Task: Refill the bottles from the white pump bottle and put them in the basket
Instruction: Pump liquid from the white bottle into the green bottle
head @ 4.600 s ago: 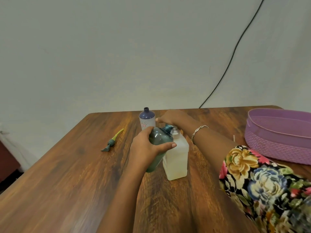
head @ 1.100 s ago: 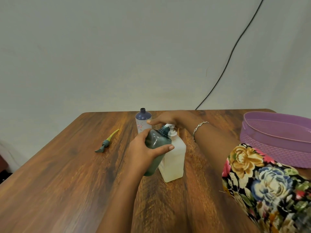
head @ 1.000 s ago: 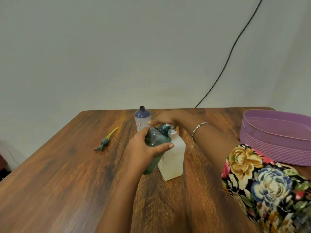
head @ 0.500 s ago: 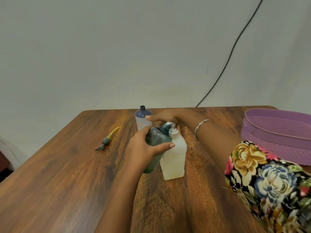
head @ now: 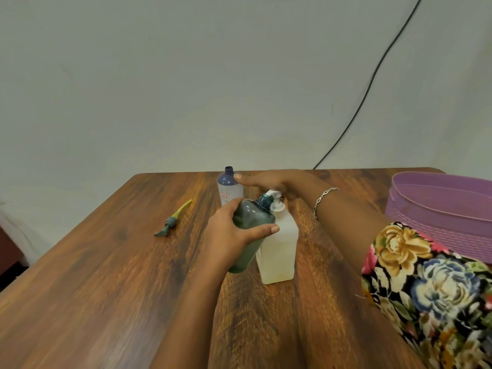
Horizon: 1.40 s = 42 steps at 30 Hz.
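A square white pump bottle (head: 279, 249) stands mid-table, holding pale liquid. My left hand (head: 229, 235) grips a dark teal bottle (head: 250, 230), tilted so its open neck sits under the pump's white spout (head: 273, 194). My right hand (head: 274, 182) lies flat over the pump head, palm down, fingers stretched out to the left. Behind them an open purple-topped bottle (head: 229, 186) with a white label stands upright. The purple basket (head: 442, 211) sits at the right edge of the table.
A grey pump cap with a yellow-green tube (head: 173, 221) lies on the wooden table (head: 93, 288) to the left. A black cable (head: 367, 86) runs down the wall behind. My floral sleeve (head: 431, 291) fills the lower right.
My right hand has lifted slightly and flattened over the pump head, which now stands higher with its spout showing. The teal bottle stays held at the spout.
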Each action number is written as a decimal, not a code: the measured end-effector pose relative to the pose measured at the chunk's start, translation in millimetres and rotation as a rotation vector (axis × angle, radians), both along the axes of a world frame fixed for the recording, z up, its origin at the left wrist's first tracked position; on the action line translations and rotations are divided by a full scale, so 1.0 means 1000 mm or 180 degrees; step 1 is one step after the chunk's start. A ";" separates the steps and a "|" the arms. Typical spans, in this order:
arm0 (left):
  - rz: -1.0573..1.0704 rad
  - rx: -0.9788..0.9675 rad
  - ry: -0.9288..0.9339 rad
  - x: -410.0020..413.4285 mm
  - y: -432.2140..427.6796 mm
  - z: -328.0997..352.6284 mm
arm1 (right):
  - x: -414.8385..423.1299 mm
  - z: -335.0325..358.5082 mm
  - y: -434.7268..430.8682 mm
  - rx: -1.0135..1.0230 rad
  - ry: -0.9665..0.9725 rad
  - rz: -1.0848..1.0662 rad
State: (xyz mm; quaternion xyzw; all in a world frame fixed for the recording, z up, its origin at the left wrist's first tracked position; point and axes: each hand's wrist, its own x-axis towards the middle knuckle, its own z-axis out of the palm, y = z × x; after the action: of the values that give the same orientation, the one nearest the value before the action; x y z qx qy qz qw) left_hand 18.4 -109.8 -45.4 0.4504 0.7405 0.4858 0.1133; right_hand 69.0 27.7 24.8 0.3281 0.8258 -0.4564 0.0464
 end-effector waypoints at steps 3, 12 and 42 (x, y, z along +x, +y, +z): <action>-0.0026 -0.0008 -0.0001 0.000 0.000 0.001 | -0.006 -0.006 0.002 0.0490 -0.0131 0.0058; -0.0044 -0.0091 -0.0003 -0.002 -0.003 0.002 | -0.008 -0.009 0.007 0.0244 0.0010 0.0040; -0.0171 0.0000 0.0096 -0.002 -0.003 0.004 | -0.010 -0.012 0.004 0.0790 -0.0270 0.0295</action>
State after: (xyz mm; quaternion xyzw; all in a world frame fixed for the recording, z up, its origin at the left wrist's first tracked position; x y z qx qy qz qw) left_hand 16.5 -113.0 -41.2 0.4774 0.7297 0.4758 0.1151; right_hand 58.5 31.9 13.2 0.3118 0.8874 -0.3339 0.0614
